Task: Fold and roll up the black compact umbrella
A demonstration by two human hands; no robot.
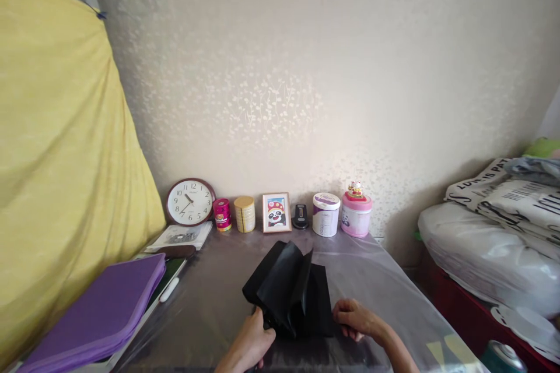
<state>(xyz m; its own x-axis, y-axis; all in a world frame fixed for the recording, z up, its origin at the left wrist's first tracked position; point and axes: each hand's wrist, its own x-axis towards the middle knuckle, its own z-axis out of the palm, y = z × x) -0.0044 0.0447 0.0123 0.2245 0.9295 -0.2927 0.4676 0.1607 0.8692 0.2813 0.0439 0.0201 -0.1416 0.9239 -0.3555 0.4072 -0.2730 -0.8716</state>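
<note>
Black folded object: lying at the near middle of the tabletop (219, 280), straight in front of the person; a dark, matte thing (317, 297) of several stiff-looking panels, partly opened and fanned.
Its panels: one broad, thick section leans toward eleven o'clock with a rounded bend along its top; a thinner flap stands up near the middle, its tip at twelve; a flatter panel spreads toward three. Deep shadow hides how they join.
Left hand: at seven o'clock of the object, closed on its near left corner; the thumb (269, 335) lies pointing toward three, the other fingers mostly hidden. The hand (255, 331) meets a forearm rising from six.
Right hand: at four o'clock, the hand (353, 319) touching the object's right edge, fingers curled in narrow and knuckles up; whether it pinches the panel, I cannot tell. Its forearm slants in from five.
Back row: round clock (191, 202) at ten, framed panda picture (277, 213) at twelve, pink tub (356, 220) between one and two, all well apart from the hands.
Sides: purple folder (96, 309) toward nine; white plastic bag (485, 250) toward three, beyond the tabletop.
</note>
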